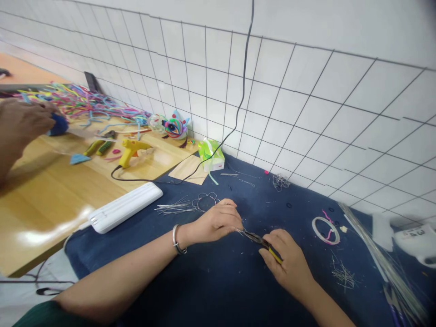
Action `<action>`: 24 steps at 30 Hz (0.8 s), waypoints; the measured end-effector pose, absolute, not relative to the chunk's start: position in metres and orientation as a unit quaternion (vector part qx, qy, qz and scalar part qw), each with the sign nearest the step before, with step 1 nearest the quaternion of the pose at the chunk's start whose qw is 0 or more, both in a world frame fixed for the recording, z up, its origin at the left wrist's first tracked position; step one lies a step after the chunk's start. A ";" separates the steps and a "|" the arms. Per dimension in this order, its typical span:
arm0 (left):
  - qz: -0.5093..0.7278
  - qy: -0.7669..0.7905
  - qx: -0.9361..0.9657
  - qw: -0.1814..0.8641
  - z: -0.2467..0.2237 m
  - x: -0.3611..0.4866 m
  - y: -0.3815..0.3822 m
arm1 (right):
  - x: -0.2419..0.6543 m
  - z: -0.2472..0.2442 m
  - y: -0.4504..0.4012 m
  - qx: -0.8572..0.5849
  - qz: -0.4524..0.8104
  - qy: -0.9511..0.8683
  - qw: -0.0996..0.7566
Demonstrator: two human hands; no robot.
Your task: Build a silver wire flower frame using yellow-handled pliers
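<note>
My left hand (218, 221) is closed in a pinch, with a thin piece of wire (239, 230) showing at its fingertips. Wrapped in my right hand (288, 261) is a pair of pliers (255, 237) with dark jaws and yellow-and-black handles. The jaws point left and meet the wire right beside my left fingertips. Just behind my left hand lies a flower-shaped wire loop (204, 200). Left of that loop is a bundle of straight cut wires (173, 206) on the dark blue cloth (218, 281).
A white power strip (126, 207) lies left, near a yellow glue gun (131, 152) and its cable. A tissue pack (211, 154) stands by the wall. Rightward are a tape roll (326, 230), wire scraps (343, 274) and long wires (384, 259). Another person's hand (23, 122) works far left.
</note>
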State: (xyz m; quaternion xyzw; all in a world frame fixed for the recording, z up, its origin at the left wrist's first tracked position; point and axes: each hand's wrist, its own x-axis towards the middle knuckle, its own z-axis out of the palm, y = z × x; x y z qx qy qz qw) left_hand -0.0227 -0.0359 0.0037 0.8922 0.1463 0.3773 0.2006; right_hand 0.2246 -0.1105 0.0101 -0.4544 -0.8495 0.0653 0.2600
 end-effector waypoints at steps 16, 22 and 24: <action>0.386 0.150 0.889 0.197 0.002 -0.020 -0.039 | 0.220 0.006 -0.114 -0.460 0.082 -0.846 0.256; 0.400 0.156 0.881 0.197 0.000 -0.018 -0.040 | 0.219 0.005 -0.115 -0.461 0.073 -0.846 0.258; 0.402 0.161 0.880 0.197 0.000 -0.018 -0.041 | 0.219 0.006 -0.115 -0.465 0.065 -0.847 0.251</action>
